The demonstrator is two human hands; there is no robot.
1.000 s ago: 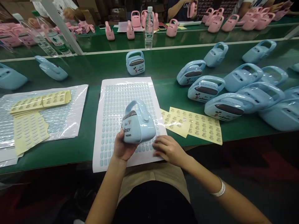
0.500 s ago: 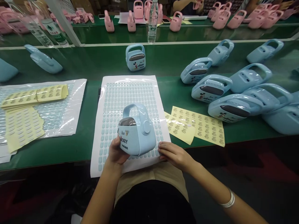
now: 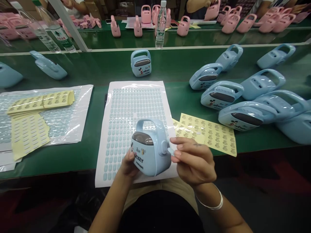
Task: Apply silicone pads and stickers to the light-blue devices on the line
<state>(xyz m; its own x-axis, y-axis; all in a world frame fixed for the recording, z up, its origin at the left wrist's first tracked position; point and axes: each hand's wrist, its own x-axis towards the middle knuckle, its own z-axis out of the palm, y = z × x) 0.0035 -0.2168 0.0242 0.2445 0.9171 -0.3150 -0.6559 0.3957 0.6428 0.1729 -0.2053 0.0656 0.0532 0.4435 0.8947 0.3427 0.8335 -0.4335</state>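
Note:
A light blue handled case with a dark window and Mickey print is tilted over the white sheet. My left hand grips it from below at its left side. Between thumb and fingertips my right hand pinches a small pale blue sticker, close against the case's right side by the round handle pivot. Under the case lies the white sheet, covered in rows of small pale blue stickers.
Several blue cases stand at the right, one more behind the sheet. Yellow label sheets lie right of it; others lie left on plastic-covered sheets. Beyond are a water bottle, pink cases and other people's arms.
My right hand has risen from the sheet's right edge to the case's side with a small sticker. The case has shifted right and slightly down in my left hand.

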